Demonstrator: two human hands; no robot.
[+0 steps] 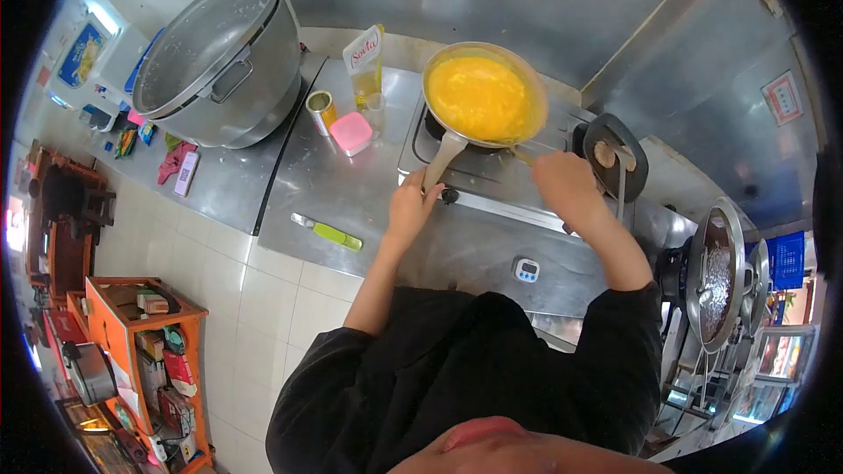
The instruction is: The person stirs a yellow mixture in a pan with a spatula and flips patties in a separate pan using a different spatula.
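A frying pan [539, 111] full of yellow beaten egg [479, 96] sits on the gas stove [492, 177]. My left hand [410, 208] is closed around its pale handle [445, 161]. To the right of the pan, my right hand [565, 184] is closed around a thin utensil [522, 156]. Its tip meets the pan's near right rim, but its kind is not clear. Beyond my right hand, on the other burner, is a dark pan [634, 136] with a brown piece and a metal-handled tool in it.
A large aluminium pot [255, 92] stands at the left. Near the stove are an oil pouch [365, 70], a can [321, 111] and a pink-lidded container [351, 132]. A green-handled peeler-like tool [332, 233] and a timer [527, 270] lie in front. A wok [716, 276] is at right.
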